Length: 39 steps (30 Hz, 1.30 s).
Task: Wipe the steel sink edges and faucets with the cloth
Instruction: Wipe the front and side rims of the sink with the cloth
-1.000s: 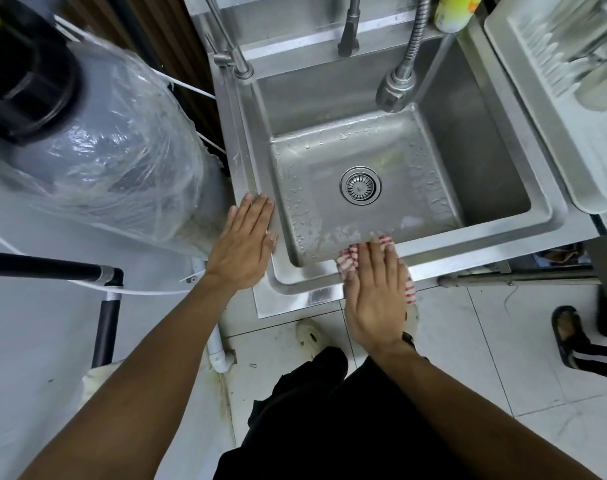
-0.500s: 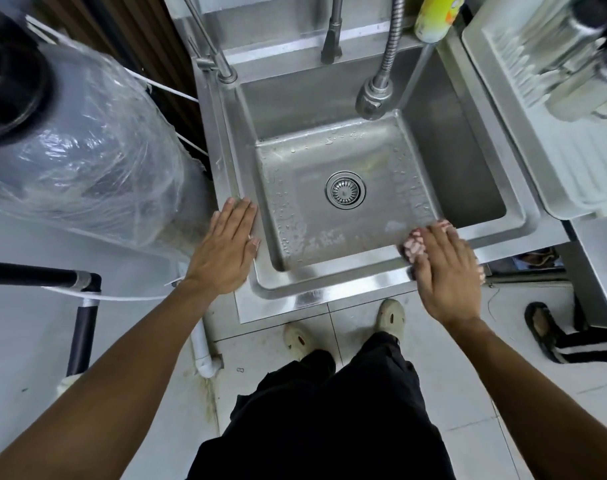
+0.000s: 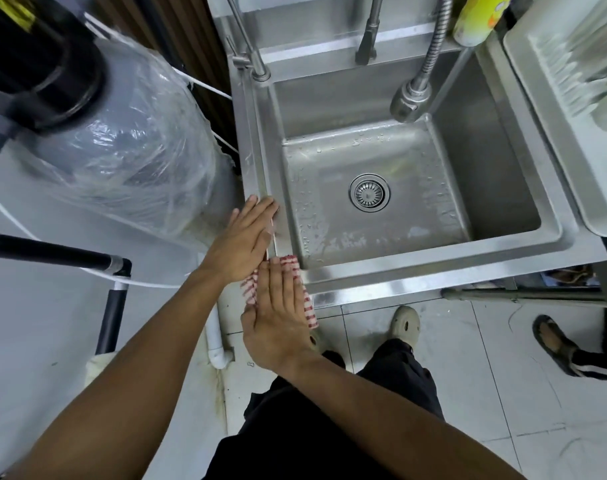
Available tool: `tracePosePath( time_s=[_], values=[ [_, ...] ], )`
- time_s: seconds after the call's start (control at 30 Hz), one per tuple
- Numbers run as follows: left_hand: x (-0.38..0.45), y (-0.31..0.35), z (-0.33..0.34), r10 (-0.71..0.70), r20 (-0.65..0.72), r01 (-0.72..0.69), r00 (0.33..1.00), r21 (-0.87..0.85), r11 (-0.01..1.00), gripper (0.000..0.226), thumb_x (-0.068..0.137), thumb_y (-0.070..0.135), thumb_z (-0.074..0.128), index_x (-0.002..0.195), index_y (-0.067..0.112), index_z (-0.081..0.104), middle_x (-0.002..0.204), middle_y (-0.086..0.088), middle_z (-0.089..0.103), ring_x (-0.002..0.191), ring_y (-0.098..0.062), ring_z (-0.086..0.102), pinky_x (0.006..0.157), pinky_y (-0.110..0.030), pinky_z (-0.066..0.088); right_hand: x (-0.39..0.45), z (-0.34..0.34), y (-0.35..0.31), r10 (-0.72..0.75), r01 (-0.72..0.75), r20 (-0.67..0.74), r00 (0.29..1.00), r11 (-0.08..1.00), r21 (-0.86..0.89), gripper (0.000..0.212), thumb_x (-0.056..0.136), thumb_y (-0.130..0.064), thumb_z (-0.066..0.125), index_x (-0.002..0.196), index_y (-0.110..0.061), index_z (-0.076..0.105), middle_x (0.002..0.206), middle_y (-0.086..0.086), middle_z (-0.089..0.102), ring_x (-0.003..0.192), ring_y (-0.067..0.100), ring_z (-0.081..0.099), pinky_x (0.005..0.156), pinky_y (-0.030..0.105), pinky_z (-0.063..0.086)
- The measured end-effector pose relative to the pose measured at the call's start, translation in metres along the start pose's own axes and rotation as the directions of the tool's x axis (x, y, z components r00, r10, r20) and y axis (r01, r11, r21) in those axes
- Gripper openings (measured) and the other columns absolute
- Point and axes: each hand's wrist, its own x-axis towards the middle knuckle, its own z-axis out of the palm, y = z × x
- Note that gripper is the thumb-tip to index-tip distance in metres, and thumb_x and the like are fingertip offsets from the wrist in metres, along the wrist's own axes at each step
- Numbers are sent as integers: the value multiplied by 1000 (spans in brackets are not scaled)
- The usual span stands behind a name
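While pressing cloth point(image 3: 308, 308), no legible writing.

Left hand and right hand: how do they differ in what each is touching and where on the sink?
The left hand lies bare on the sink's left rim; the right hand presses the red-striped cloth onto the front-left corner. The left points along the side edge; the right points toward the basin. Both are flat, fingers straight.

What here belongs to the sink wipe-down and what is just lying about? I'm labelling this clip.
Part of the job:
cloth
sink edge
faucet
sprayer hose
right hand
left hand

Just lying about:
yellow bottle
dish rack
wrapped tank
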Motion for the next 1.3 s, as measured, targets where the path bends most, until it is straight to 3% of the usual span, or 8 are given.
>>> tracePosePath(
  time_s=[0.1,0.2,0.4,0.63,0.77,1.0,1.2,1.3],
  values=[
    [-7,10,-7,-140,-63,111,988,-339,934,46,113,29,31,159,25,36,168,9,25,158,-9,7,130,-41,4,9,-10,0,-8,5,40,999,998,68,73,105,-33,24,160,-14,-20,165,2,-33,151,18,-34,125,42,-17],
    [-27,32,-5,-249,-230,99,941,-517,850,44,111,30,34,152,24,46,160,4,42,150,-10,32,127,-41,23,7,-36,15,-167,167,-23,986,946,277,71,99,-27,28,164,-13,2,171,1,-14,155,13,-23,128,40,-8],
    [-95,90,68,-211,-312,193,926,-87,977,58,108,34,32,162,16,23,173,-2,5,159,-20,-4,129,-39,-2,-6,-71,117,-229,231,-149,962,973,-4,60,103,-29,30,162,-14,27,170,3,17,159,20,8,130,40,7],
    [-75,71,84,-143,-178,187,974,259,948,66,108,43,12,164,10,10,172,-9,0,159,-24,-7,129,-48,4,4,-61,132,-336,291,-125,934,914,-284,56,109,-37,27,156,-8,40,165,10,32,156,25,23,128,42,15],
    [-11,35,34,-210,-137,239,968,250,938,65,107,44,19,165,23,-2,169,-12,-24,152,-28,-32,127,-47,-8,6,-64,131,-365,307,-128,922,893,-330,57,107,-36,32,153,-6,45,162,12,38,153,28,30,127,43,18],
    [-12,38,32,-151,-80,168,985,303,938,65,105,47,4,164,22,-10,169,-7,-24,153,-23,-32,128,-45,-10,21,-66,127,-341,295,-111,934,906,-303,54,105,-36,34,146,-7,54,148,13,57,141,31,49,123,45,31],
    [-74,65,66,-145,-166,174,975,174,969,58,107,41,25,159,18,36,166,-13,26,155,-34,16,121,-57,31,22,-63,130,-348,292,-135,928,901,-321,52,103,-38,38,142,-9,58,141,12,62,133,32,55,119,45,36],
    [-31,58,49,-260,-190,293,947,173,940,65,105,50,20,164,26,17,171,-15,1,157,-39,-2,125,-57,19,24,-60,129,-337,277,-147,930,905,-321,52,102,-38,38,141,-10,58,138,11,63,131,35,56,118,48,36]
  ],
)
